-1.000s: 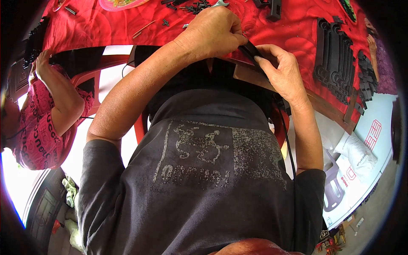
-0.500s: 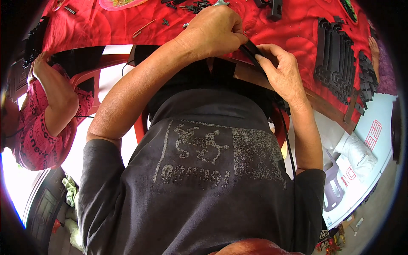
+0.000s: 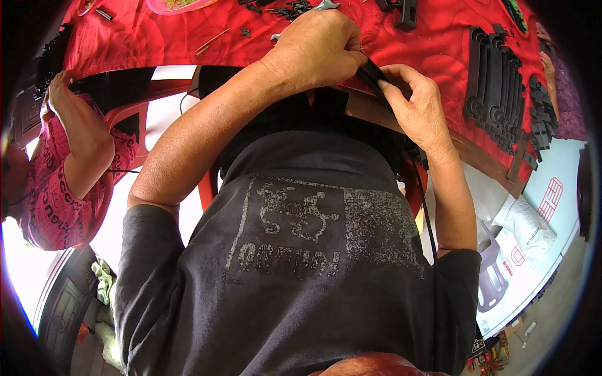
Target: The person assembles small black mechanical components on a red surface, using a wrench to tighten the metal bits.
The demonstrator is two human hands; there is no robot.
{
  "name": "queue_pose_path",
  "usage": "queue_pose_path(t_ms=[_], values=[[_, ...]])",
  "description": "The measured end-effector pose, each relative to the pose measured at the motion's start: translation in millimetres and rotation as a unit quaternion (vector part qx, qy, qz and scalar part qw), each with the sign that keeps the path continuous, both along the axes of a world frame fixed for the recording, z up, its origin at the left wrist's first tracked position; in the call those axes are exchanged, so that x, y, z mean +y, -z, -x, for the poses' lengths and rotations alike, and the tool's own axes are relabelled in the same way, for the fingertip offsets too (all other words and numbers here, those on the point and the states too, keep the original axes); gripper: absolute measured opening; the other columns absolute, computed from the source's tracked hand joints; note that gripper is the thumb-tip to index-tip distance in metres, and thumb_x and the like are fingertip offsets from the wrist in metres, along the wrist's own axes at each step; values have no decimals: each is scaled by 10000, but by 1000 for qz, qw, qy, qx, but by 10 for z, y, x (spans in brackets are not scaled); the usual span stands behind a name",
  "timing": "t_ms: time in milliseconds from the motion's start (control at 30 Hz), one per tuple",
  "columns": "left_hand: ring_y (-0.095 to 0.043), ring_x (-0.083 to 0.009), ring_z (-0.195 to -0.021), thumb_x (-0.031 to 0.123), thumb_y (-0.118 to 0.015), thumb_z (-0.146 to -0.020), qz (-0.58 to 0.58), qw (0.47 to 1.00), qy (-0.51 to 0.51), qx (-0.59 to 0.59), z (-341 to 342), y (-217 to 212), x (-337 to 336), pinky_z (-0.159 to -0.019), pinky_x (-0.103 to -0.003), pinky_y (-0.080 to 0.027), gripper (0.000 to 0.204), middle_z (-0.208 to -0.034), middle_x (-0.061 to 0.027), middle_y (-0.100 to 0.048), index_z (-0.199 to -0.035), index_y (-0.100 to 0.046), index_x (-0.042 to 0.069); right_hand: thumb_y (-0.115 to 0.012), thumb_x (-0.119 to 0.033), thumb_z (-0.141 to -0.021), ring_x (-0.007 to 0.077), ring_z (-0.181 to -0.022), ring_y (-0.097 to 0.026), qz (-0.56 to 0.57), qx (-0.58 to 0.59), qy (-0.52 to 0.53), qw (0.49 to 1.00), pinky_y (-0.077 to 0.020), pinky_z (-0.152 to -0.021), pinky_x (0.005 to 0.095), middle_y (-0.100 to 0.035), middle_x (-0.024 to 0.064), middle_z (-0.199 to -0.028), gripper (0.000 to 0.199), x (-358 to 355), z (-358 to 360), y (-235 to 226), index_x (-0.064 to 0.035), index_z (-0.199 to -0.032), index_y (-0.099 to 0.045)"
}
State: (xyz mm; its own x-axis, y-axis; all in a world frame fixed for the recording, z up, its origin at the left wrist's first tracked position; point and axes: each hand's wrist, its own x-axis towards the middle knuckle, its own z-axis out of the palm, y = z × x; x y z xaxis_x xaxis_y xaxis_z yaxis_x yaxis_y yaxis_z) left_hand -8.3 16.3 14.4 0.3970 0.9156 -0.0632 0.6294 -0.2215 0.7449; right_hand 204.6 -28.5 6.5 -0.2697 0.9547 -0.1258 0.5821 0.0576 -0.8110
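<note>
A long black plastic-looking bar [image 3: 372, 74] slants between my hands at the table's front edge. My left hand [image 3: 323, 49] is closed at the bar's upper end; its fingertips are mostly hidden by the back of the hand. Lower down, my right hand [image 3: 416, 100] pinches the same bar between thumb and fingers. Metal open-ended wrench jaws [image 3: 327, 5] show beyond my left hand, and another jaw [image 3: 275, 37] pokes out at its left side. The middle is covered, so I cannot tell whether the wrench is held or lying there.
On the red tablecloth [image 3: 150, 37] lie small black pieces [image 3: 295, 10], thin brown sticks [image 3: 213, 41] and a pink-rimmed bowl [image 3: 182, 9]. Long black bars [image 3: 495, 81] are stacked at the right. A person in pink [image 3: 75, 169] sits left; another person's arm [image 3: 550, 81] shows right.
My left hand has shifted very slightly to the right, and a little more of the wrench jaws shows. My right hand keeps its place on the bar.
</note>
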Motion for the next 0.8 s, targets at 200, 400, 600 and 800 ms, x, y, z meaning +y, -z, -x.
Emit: queue_pose_path(t_ms=[200, 400, 600, 800], values=[[-689, -311, -695, 189, -709, -747, -20, 1000, 1, 15, 22, 13, 3, -670, -420, -552, 160, -654, -150, -666, -713, -694, 33, -654, -104, -885, 197, -872, -715, 26, 19, 2, 999, -536, -790, 316, -743, 161, -943, 228, -6, -31, 40, 21, -1068, -710], [-705, -318, -679, 175, -734, -814, 62, 998, 0, 25, 66, -160, 67, -632, -450, -529, 210, -711, -222, -679, -786, -710, -32, -642, -89, -890, 175, -873, -702, 40, 30, -3, 999, -529, -798, 308, -744, 147, -929, 225, 6, -36, 13, 26, -1071, -709], [-677, -288, -609, 154, -740, -802, 91, 994, 8, -56, 119, -152, 99, -570, -426, -508, 222, -644, -215, -644, -721, -681, -44, -625, -56, -923, 83, -878, -631, 57, 24, -18, 998, -512, -815, 252, -717, 48, -952, 221, 18, -45, 18, 42, -1111, -684], [-645, -267, -573, 149, -743, -803, 118, 992, 24, -30, 126, -182, 127, -553, -414, -493, 218, -624, -201, -629, -732, -680, -48, -651, -92, -893, 154, -872, -683, 53, 44, 1, 998, -526, -801, 303, -743, 130, -925, 229, 16, -26, 7, 27, -1079, -709]])
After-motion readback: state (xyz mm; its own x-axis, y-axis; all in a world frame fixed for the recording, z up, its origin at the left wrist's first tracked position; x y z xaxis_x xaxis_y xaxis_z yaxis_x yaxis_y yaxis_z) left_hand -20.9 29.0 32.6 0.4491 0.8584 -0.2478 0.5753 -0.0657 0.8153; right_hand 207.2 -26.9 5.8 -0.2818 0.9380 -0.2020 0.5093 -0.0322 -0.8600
